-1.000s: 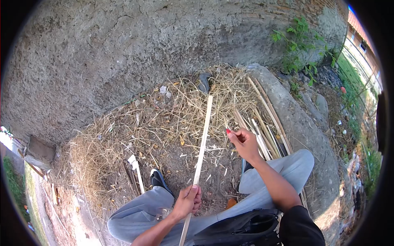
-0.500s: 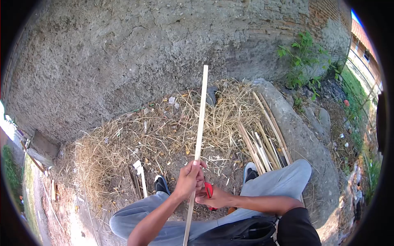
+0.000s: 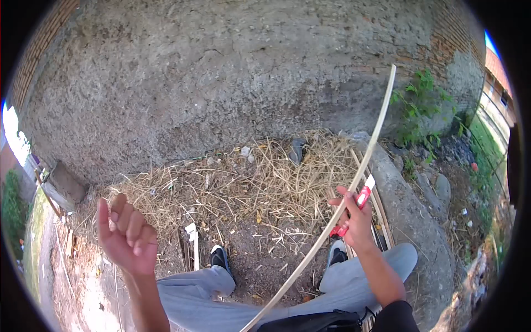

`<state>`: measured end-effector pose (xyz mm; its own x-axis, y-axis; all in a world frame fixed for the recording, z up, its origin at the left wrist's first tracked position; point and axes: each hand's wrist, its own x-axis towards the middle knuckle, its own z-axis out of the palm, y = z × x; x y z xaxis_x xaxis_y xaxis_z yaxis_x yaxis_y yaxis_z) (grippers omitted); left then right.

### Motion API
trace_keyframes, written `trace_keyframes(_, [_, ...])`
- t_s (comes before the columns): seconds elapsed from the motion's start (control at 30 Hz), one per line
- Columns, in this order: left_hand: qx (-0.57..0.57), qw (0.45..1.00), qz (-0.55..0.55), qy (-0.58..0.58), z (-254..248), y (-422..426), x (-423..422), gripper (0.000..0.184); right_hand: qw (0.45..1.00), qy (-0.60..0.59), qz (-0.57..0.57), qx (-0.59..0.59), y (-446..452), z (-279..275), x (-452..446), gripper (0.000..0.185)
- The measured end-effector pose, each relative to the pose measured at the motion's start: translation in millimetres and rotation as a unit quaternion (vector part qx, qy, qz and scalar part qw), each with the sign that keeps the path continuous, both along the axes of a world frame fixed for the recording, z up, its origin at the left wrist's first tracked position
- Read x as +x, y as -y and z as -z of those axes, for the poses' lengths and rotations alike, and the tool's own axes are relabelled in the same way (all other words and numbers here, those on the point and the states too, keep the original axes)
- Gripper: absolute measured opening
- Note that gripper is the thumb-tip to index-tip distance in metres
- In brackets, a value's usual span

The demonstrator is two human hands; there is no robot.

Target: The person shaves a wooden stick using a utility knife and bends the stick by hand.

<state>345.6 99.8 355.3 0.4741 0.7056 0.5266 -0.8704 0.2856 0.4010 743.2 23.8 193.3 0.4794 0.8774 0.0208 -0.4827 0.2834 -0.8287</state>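
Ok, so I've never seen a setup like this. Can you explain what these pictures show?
There's no robot here: it's a person using bare hands. Every picture comes from one camera worn on the person's head, looking forward and down, so the edges look round and dark.

The person sits facing a rough wall, with grey trousers at the bottom of the view. On the ground lie dry straw and, to the right, some thin lengths of wood.

The right hand holds a long pale strip, which curves, together with a red-handled tool that seems to be a cutter. The left hand is raised, fingers partly curled, holding nothing I can see.
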Motion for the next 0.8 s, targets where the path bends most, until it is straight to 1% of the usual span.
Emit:
trace_keyframes(0.03, [0.023, 0.983, -0.150, -0.101, 28, 6, 9, 0.034, 0.999, -0.005, 0.036, -0.028, -7, 5, 13, 0.035])
trace_keyframes(0.07, [-0.084, 0.993, -0.067, -0.055, 41, 15, 22, 0.038, 0.997, -0.017, 0.054, -0.051, -13, 8, 23, 0.035])
trace_keyframes(0.1, [-0.117, 0.992, -0.035, -0.028, 54, 17, 32, 0.041, 0.997, -0.036, 0.040, -0.050, -17, 21, 37, 0.034])
trace_keyframes(0.17, [-0.115, 0.993, -0.009, 0.012, 62, 30, 57, 0.041, 0.996, -0.034, 0.032, -0.074, -17, 46, 63, 0.034])
trace_keyframes(0.2, [-0.114, 0.993, -0.009, 0.012, 60, 32, 67, 0.041, 0.996, -0.042, 0.028, -0.080, -19, 56, 76, 0.034])
trace_keyframes(0.27, [-0.204, 0.978, 0.023, 0.026, 57, 43, 77, 0.041, 0.993, -0.054, 0.046, -0.093, -15, 80, 98, 0.033])
trace_keyframes(0.3, [-0.182, 0.982, 0.051, 0.025, 62, 39, 78, 0.041, 0.991, -0.065, 0.064, -0.095, -15, 84, 107, 0.033])
trace_keyframes(0.33, [-0.183, 0.982, 0.047, 0.029, 64, 40, 80, 0.041, 0.992, -0.062, 0.060, -0.097, -14, 89, 115, 0.033])
trace_keyframes(0.4, [-0.237, 0.971, 0.032, 0.015, 64, 43, 85, 0.041, 0.988, -0.093, 0.052, -0.113, -12, 97, 123, 0.028])
trace_keyframes(0.43, [-0.221, 0.975, 0.026, 0.006, 66, 44, 86, 0.040, 0.985, -0.097, 0.062, -0.126, -11, 103, 126, 0.026])
trace_keyframes(0.53, [-0.254, 0.966, 0.040, 0.021, 70, 48, 87, 0.040, 0.986, -0.089, 0.032, -0.137, -10, 117, 140, 0.029])
trace_keyframes(0.57, [-0.263, 0.963, 0.062, 0.026, 71, 49, 87, 0.033, 0.986, -0.089, 0.029, -0.141, -10, 122, 146, 0.029])
trace_keyframes(0.6, [-0.268, 0.961, 0.059, 0.025, 75, 51, 86, 0.033, 0.986, -0.091, 0.021, -0.134, -10, 122, 147, 0.028])
trace_keyframes(0.7, [-0.237, 0.969, 0.073, 0.000, 85, 55, 86, 0.021, 0.986, -0.095, 0.025, -0.136, -10, 123, 149, 0.027])
trace_keyframes(0.73, [-0.240, 0.968, 0.074, -0.001, 86, 56, 86, 0.021, 0.985, -0.093, 0.035, -0.143, -10, 121, 150, 0.026])
trace_keyframes(0.8, [-0.211, 0.971, 0.115, 0.014, 89, 58, 86, 0.021, 0.984, -0.106, 0.027, -0.138, -8, 122, 152, 0.026])
